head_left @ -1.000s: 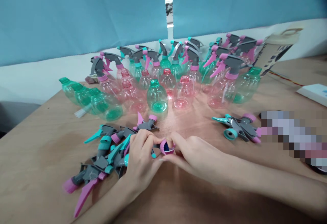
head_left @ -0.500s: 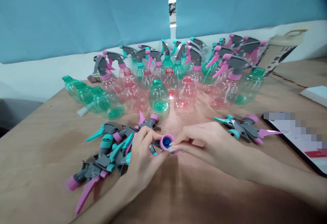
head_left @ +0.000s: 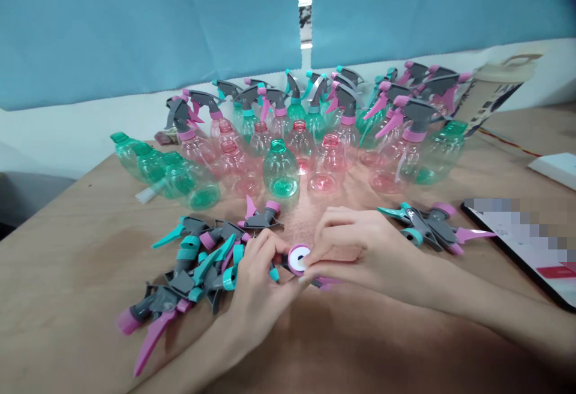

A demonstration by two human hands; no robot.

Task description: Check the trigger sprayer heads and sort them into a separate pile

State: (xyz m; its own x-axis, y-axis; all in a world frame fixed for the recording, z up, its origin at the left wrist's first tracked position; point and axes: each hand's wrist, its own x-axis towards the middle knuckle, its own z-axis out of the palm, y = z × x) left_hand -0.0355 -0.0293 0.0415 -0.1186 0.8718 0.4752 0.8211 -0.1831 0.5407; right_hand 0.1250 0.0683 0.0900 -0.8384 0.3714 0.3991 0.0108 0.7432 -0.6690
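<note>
My left hand [head_left: 263,283] is closed round a grey trigger sprayer head with a pink collar [head_left: 291,254], its open end facing up towards me. A white ring-shaped washer [head_left: 296,256] with a dark centre hole lies in the collar's mouth. The thumb and fingers of my right hand [head_left: 360,244] are pinched together at the washer's right edge. Part of the pink trigger [head_left: 330,282] pokes out below my right hand. Left of my left hand lies a pile of grey sprayer heads [head_left: 180,286] with pink and turquoise parts.
Open green bottles [head_left: 281,172] and pink bottles [head_left: 324,172] stand ahead, with several sprayer-topped bottles [head_left: 411,136] around and behind. More sprayer heads [head_left: 427,226] lie at right beside a phone [head_left: 517,250]. A cream tumbler [head_left: 490,91] stands at the back right.
A white washer now covers the blue inside of the pink collar. The sprayer head has shifted slightly right and down, and its pink trigger shows more. My right fingers remain at the collar.
</note>
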